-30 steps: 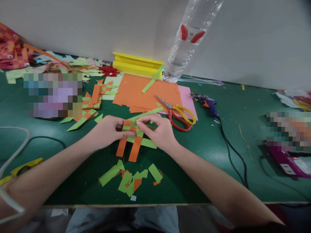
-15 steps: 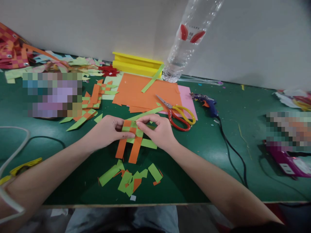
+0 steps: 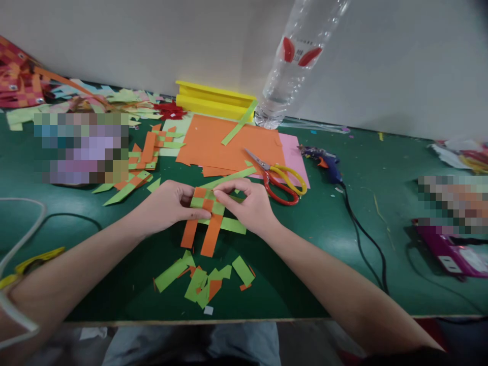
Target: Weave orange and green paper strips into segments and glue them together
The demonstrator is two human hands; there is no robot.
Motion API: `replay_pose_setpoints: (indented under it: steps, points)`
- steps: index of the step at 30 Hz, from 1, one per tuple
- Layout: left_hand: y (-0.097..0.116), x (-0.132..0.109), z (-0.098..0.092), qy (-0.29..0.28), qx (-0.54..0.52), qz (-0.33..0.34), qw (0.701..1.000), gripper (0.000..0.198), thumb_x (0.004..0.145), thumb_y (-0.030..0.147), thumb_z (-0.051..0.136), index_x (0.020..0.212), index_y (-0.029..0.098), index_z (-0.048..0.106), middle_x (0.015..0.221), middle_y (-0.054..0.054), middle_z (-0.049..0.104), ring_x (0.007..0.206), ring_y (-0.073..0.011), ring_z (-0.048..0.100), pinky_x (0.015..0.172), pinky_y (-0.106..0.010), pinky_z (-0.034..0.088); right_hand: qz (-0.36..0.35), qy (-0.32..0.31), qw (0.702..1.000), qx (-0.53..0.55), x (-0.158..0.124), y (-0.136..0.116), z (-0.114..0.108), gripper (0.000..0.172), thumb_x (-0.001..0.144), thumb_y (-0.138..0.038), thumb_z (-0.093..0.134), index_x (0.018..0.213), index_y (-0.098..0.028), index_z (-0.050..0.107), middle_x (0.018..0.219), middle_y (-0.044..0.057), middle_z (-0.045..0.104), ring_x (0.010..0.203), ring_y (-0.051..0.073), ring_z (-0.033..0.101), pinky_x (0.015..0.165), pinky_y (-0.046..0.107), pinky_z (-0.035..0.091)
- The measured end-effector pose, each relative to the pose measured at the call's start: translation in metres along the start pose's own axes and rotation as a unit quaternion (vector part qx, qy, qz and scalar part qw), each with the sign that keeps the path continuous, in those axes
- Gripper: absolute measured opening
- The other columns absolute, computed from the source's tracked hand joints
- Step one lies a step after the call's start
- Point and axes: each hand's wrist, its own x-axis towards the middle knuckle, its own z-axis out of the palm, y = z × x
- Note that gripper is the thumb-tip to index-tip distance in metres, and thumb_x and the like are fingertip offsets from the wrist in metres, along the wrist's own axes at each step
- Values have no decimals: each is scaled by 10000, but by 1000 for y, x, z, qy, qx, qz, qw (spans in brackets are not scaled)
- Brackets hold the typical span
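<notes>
Between my hands is a woven paper piece (image 3: 208, 205) of orange and green strips, held just above the table. Two orange strip ends hang toward me, and green ends stick out to the right. My left hand (image 3: 173, 203) is closed on its left side, thumb across the front and fingers behind. At the upper right edge, my right hand (image 3: 247, 206) pinches it between thumb and fingertips. Green and orange paper scraps (image 3: 204, 279) lie in front of it. Scissors (image 3: 280, 178) with red and yellow handles rest behind my right hand.
Orange paper sheets (image 3: 229, 134) lie at the back beside a yellow channel-shaped piece (image 3: 215, 101) and a plastic bottle (image 3: 293, 71). A blue glue gun (image 3: 324, 160) trails a black cord at right. Woven paper pieces (image 3: 143, 157) lie left, near a purple power strip's opposite side.
Almost nothing differs. Both hands keep their hold on the woven paper piece, and my left thumb has shifted very slightly.
</notes>
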Motion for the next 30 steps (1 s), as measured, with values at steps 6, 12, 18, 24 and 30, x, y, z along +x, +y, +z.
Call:
replay_pose_setpoints:
  steps: [6,12,18,24,30]
  points:
    - [3,-1,0,-51,-73,-24,996,207,636,330,817,756,194,718,684,27,702,579,-111,596,533,-195,472,13,-2,1000,15,1,2,0,99,802,-276,653,742,-218,705,750,-9,734,711,138,672,682,274,541]
    - [3,-1,1,-46,-87,-27,995,180,621,282,831,713,191,706,629,47,680,565,-105,602,517,-183,475,11,-3,1000,25,2,3,0,102,804,-273,654,743,-208,705,755,-7,736,715,131,675,689,260,542]
    - [4,-1,1,-39,-86,-24,995,174,618,266,828,696,188,693,627,37,685,552,-119,611,490,-197,471,11,-5,1000,13,2,4,0,108,805,-288,654,737,-224,707,759,-9,736,721,142,674,699,282,545]
    - [3,-1,2,-37,-96,-16,995,183,631,247,823,748,187,697,719,16,734,635,-139,665,555,-209,520,14,3,1000,14,3,3,-1,107,807,-289,650,751,-219,709,759,-3,735,724,147,673,704,290,543]
    - [0,-1,2,-31,-86,-5,996,195,715,340,777,700,168,688,718,-30,756,696,-171,704,660,-259,562,23,46,998,26,5,3,-5,106,807,-288,659,771,-201,708,780,6,739,733,141,669,730,289,536]
